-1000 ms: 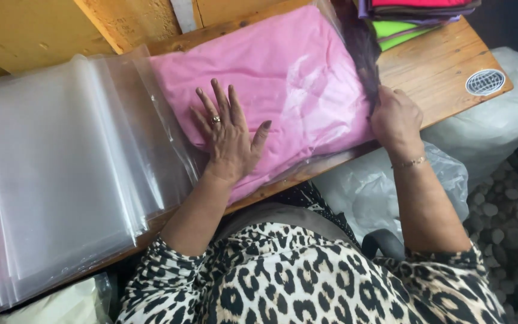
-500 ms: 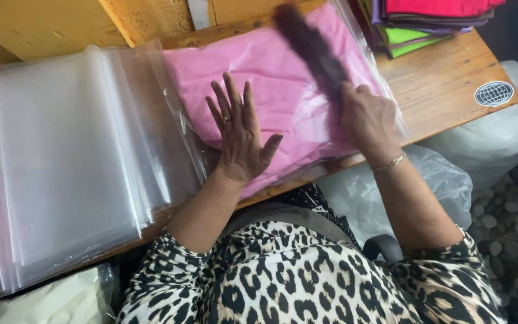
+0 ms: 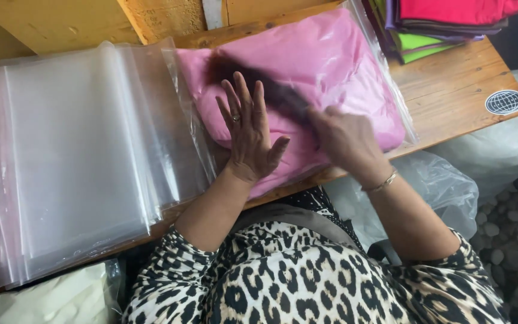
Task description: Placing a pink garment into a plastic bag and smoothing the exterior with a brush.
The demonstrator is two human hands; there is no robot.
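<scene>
A folded pink garment inside a clear plastic bag (image 3: 343, 66) lies on the wooden table (image 3: 451, 90). My left hand (image 3: 250, 135) rests flat on its near left part, fingers spread, a ring on one finger, holding nothing. My right hand (image 3: 346, 141), with a thin bracelet at the wrist, is on the bag just right of the left hand. It grips a dark elongated object (image 3: 253, 81) that points left across the pink bag. That object is motion-blurred, so I cannot tell what it is.
A thick stack of empty clear plastic bags (image 3: 73, 156) covers the table's left half. Folded coloured garments (image 3: 451, 24) are piled at the far right corner. A round sticker (image 3: 503, 102) sits by the right edge. Filled plastic sacks (image 3: 445, 186) lie below the table.
My right hand has moved left from the bag's right edge, swinging the dark object from upright over to the left across the pink bag. The left hand stays flat in place.
</scene>
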